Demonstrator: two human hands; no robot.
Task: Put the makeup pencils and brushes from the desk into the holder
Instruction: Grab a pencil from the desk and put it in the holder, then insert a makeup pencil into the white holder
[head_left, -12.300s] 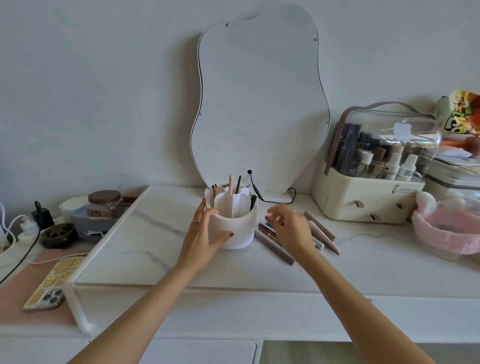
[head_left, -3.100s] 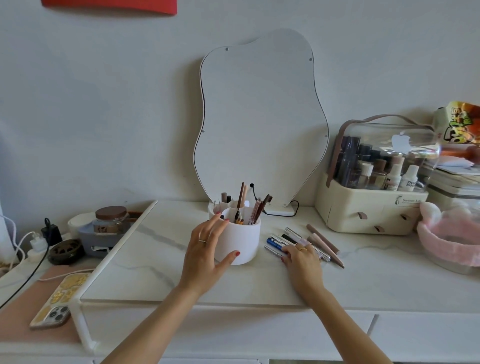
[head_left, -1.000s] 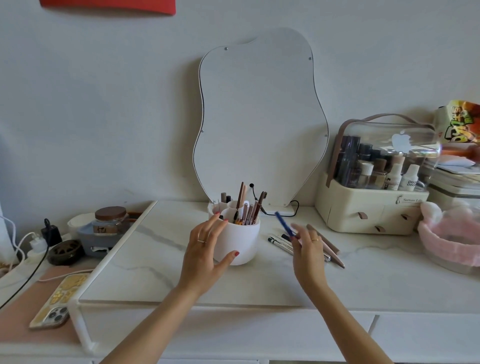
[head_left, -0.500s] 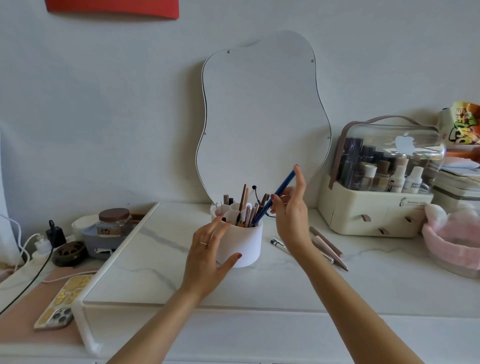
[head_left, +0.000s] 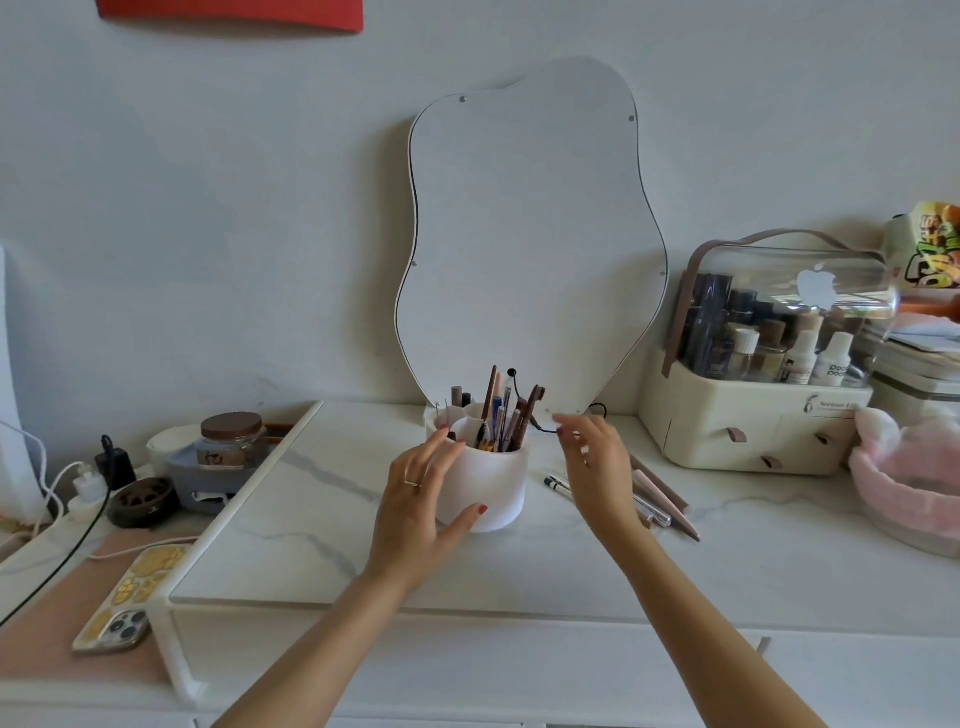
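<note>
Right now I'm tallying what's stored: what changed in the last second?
The blue pencil, pinched by the right hand before, now stands in the holder; that hand let go and is open. The left hand still holds the holder; several pencils stay on the desk.

Pencils (head_left: 655, 493) right of holder (head_left: 493, 483); mirror (head_left: 524, 244) behind.

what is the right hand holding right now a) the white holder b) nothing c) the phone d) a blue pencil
b: the right hand is empty beside the holder, which the left hand holds; the blue pencil stands inside it.
</note>
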